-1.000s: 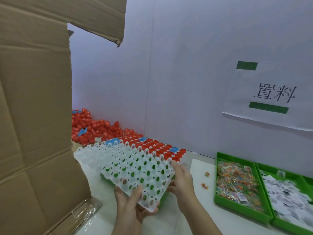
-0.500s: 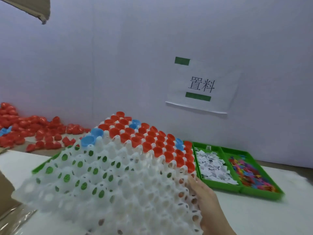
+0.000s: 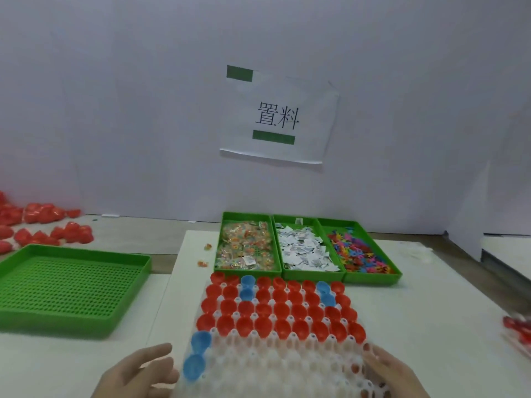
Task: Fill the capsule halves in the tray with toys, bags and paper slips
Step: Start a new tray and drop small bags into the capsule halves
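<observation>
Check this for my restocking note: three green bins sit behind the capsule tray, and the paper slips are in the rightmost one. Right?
No. In the head view the paper slips fill the middle bin; the rightmost bin holds toys. All three do sit behind the capsule tray.

Tray near edge off-frame.

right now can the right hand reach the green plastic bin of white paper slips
Probably yes. The right hand rests on the near right corner of the white plastic tray; the green plastic bin of white paper slips sits just past its far edge, with only low red capsule halves between.
</observation>
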